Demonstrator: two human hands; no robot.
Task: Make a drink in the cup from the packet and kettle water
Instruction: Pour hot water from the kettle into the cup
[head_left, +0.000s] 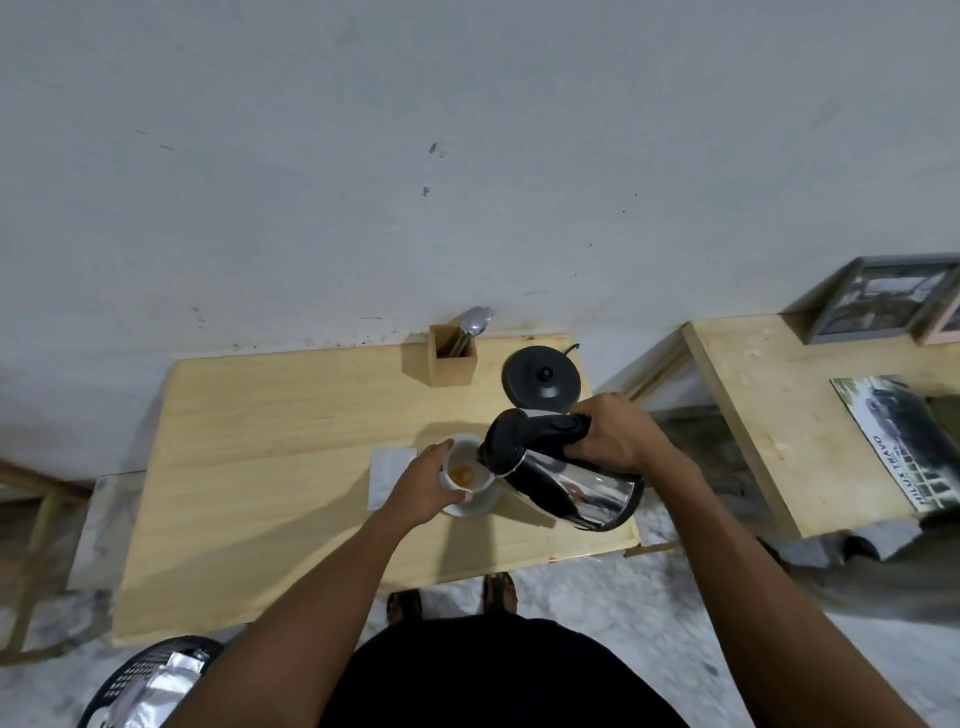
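A white cup (464, 457) stands on a white saucer (480, 505) near the middle of the wooden table (270, 457). Orange-brown powder or liquid shows in its bottom. My left hand (423, 486) grips the cup's left side. My right hand (615, 439) holds the black handle of a steel kettle (566, 483), which is tilted left with its spout over the cup's rim. A white packet (387, 475) lies flat on the table just left of the cup, partly hidden by my left hand.
The black kettle base (540, 378) sits at the back right of the table, beside a wooden holder (452, 356) with spoons against the wall. A second table (769, 410) with pictures stands to the right. A black basket (150, 680) with foil sits on the floor, lower left.
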